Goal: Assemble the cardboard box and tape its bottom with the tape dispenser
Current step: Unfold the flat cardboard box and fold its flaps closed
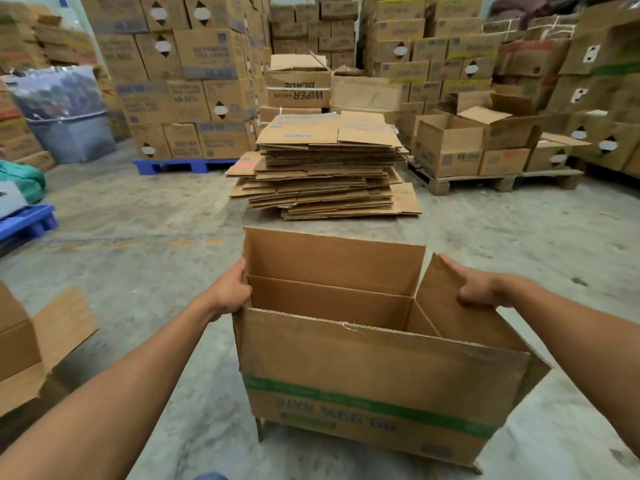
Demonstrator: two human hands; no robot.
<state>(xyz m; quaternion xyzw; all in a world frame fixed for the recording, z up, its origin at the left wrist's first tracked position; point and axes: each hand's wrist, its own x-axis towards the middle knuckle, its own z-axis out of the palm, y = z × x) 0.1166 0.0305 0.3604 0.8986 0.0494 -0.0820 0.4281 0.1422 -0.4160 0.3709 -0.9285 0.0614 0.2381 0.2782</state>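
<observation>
Cardboard box (363, 386) upright on the concrete floor (156, 244), squared open, top flaps raised. Left hand (230, 294) clamped on the left flap edge; right hand (476, 289) pinching the right flap. Stack of flattened cartons (329, 171) just beyond.

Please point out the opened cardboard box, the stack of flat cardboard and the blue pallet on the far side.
cardboard box (374, 372): head view, on its near wall.
stack of flat cardboard (325, 174): head view, on the front edge of the sheets.
blue pallet (173, 165): head view, on its front rail.
</observation>
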